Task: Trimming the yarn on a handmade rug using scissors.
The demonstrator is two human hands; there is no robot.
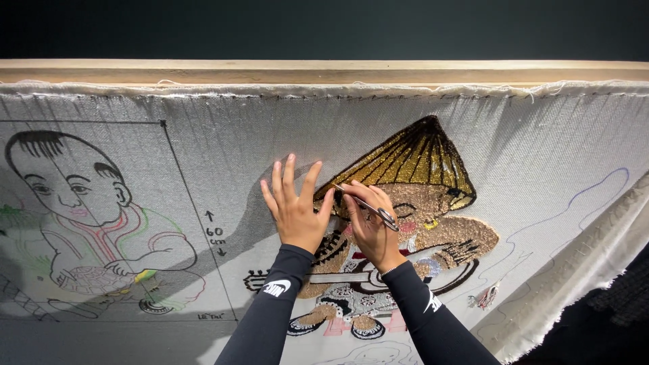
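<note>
A: Where does the person's left hand (295, 206) lie?

B: Flat on the pale woven cloth (223, 145), fingers spread wide and gripping nothing. It lies just left of the golden conical hat (414, 159) of the beaded figure (399, 250), seemingly to press the fabric down and keep it taut beside the working spot.

A: And the right hand (372, 226)?

B: It is closed around a thin metal tool (365, 205), which looks like slim scissors or tweezers; the picture is too small to say which. The tip points up and left, meeting the cloth at the lower left edge of the hat, between the two hands. The looped end lies over the back of the fingers, so the hold looks fine and pen-like, suited to close work.

A: What holds the cloth?

B: A wooden frame bar (324, 71) runs across the top, and the fabric's frayed edge is laced along it, so the surface stays stretched.

A: Anything else nearby?

B: A drawn outline of a child (81, 209) fills the left part of the cloth, well apart from the hands, with ruled lines around it. Both forearms wear dark sleeves (270, 318).
</note>
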